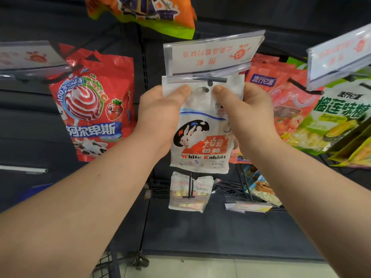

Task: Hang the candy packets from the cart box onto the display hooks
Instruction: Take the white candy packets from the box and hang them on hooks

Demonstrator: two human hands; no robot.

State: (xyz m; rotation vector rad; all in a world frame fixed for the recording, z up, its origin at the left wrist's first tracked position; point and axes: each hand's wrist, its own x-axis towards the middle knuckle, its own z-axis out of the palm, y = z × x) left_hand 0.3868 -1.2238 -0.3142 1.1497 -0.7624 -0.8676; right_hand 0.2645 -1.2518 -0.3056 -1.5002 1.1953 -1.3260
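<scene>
Packet [200, 137] of White Rabbit candy, white with a black-and-red rabbit print and a crimped top edge, is upright between your hands. Your left hand [160, 117] pinches its top left corner and your right hand [248, 111] its top right. Both thumbs press the front beside the hang hole, right at the display hook [205, 89] tip, under the clear price tag holder [212, 55].
</scene>
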